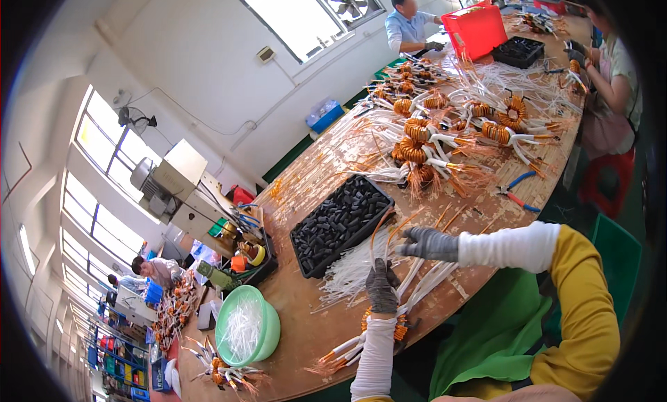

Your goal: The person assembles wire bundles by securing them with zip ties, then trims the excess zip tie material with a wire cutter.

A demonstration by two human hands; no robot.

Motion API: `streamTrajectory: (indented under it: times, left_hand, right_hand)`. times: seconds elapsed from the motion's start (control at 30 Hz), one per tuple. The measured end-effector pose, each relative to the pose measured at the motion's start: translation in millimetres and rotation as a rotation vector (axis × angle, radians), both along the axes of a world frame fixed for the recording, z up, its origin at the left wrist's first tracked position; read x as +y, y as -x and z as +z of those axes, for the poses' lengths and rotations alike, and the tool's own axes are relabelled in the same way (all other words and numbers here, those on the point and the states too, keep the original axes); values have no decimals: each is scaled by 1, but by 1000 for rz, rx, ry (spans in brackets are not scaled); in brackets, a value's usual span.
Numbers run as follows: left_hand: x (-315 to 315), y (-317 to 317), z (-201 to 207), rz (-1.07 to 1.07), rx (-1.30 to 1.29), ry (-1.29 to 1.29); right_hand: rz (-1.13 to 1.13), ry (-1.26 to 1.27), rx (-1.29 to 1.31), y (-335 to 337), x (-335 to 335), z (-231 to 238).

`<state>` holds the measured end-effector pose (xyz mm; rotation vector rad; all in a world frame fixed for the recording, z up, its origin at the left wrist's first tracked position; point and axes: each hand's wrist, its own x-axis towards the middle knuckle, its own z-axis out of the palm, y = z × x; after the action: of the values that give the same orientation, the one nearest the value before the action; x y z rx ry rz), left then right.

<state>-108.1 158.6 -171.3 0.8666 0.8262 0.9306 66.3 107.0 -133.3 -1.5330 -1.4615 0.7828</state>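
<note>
My left hand [381, 288], in a grey glove and white sleeve, is closed around a copper wire lead [376, 241] that stands up from its fingers. Below that hand lies a copper-wound coil [400, 328] with white-sleeved leads and frayed copper ends, partly hidden by my wrist. My right hand [429, 244], also gloved in grey, reaches in from the right beside the raised wires. Its fingers are pressed together; what sits at their tips is too small to make out. White sleeved leads [432, 282] run between and below both hands.
A black tray [306, 255] of short black tubes stands beyond my hands, with loose clear tubing [345, 278] beside it. Left of these is a green basin [271, 332]. Pliers [520, 189] and a heap of coils [417, 134] lie farther off. Two people work across the table.
</note>
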Motion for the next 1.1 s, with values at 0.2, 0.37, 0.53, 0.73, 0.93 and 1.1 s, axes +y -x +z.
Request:
streamTrajectory:
  times: [0.2, 0.37, 0.53, 0.73, 0.93, 1.1]
  left_hand:
    - [-11, -11, 10, 32, 150, -218]
    - [-18, -8, 12, 45, 131, -404]
    - [-15, -5, 10, -54, 294, -337]
    - [0, -3, -20, 50, 726, -1140]
    - [-22, -12, -4, -106, 568, -845]
    - [-19, -5, -1, -162, 628, -956]
  right_hand:
    - [-198, -45, 499, 58, 41, -12]
    - [-209, -106, 1176, 77, 33, 3]
    - [-250, -39, 1345, 65, 37, -4]
    - [-273, 43, 1373, 61, 42, -4]
    - [-150, 231, 1089, 43, 36, 11]
    - [-206, 184, 1319, 29, 37, 24]
